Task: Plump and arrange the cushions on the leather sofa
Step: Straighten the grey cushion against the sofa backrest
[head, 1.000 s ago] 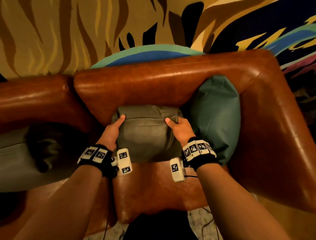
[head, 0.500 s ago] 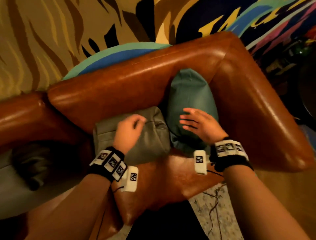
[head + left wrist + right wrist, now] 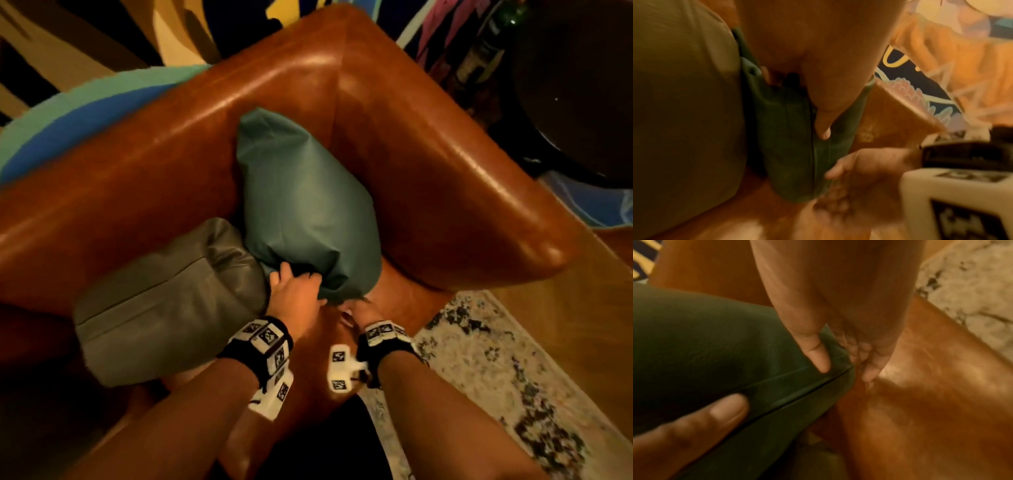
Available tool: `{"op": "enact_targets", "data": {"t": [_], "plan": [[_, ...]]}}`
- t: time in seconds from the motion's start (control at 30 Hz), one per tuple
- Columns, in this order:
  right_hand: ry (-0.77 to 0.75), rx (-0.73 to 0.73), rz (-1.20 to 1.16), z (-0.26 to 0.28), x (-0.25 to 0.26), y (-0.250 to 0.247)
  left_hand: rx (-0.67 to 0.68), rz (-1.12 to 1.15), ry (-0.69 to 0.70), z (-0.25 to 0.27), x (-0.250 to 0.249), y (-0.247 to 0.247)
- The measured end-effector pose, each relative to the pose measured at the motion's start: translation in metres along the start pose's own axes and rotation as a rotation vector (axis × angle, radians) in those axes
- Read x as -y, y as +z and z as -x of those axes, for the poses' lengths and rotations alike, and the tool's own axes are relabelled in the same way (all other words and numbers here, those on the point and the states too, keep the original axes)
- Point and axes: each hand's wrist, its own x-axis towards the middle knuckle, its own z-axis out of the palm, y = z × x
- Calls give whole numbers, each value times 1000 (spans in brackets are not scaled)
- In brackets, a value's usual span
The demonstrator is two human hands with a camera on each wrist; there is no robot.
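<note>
A teal cushion (image 3: 305,205) stands on end in the corner of the brown leather sofa (image 3: 171,178), leaning on the backrest. A grey-olive cushion (image 3: 164,301) lies against its left side. My left hand (image 3: 294,282) grips the teal cushion's lower left edge, thumb pressed into the fabric (image 3: 823,128). My right hand (image 3: 354,308) sits at the cushion's bottom corner, mostly hidden beneath it. In the right wrist view its thumb (image 3: 818,356) lies on the teal cushion (image 3: 715,345) near the seam, with the fingers curled under the corner.
The sofa's right armrest (image 3: 445,154) runs close beside the teal cushion. A pale patterned rug (image 3: 479,377) covers the wooden floor to the right. A dark round table (image 3: 582,85) and a bottle (image 3: 486,44) stand beyond the armrest. A colourful painted wall rises behind the sofa.
Both hands let go of the grey-olive cushion and moved right to the teal cushion, taking hold of its bottom edge. The head view swung to the right.
</note>
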Motion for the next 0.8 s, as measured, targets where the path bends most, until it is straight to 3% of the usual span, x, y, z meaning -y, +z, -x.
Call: {"op": "enact_targets", "data": {"t": [0.07, 0.17, 0.23, 0.3, 0.43, 0.53, 0.6, 0.67, 0.73, 0.8], "plan": [[-6, 41, -171, 7, -2, 3, 59, 103, 52, -13, -1, -18], [-91, 75, -323, 22, -9, -21, 153, 576, 188, -25, 5, -69], [-147, 140, -329, 56, 4, -43, 124, 912, 224, -32, 5, -110], [-264, 145, -360, 86, 19, -64, 23, 1063, 178, -44, 4, -142], [-398, 68, -412, 99, 45, -87, -256, 725, 9, -66, 8, -151], [-300, -191, -264, 62, 40, -92, -171, 577, -109, -58, 24, -120], [-313, -198, -220, 33, 44, -96, -119, 556, -114, -42, 39, -98], [-353, -132, -249, 61, 68, -83, -16, 508, -55, -18, 51, -79], [-412, -44, -362, 72, 81, -77, 263, 335, 49, 9, 57, -60], [-435, -53, -485, 82, 76, -66, 512, 61, 76, 32, 65, -32]]}}
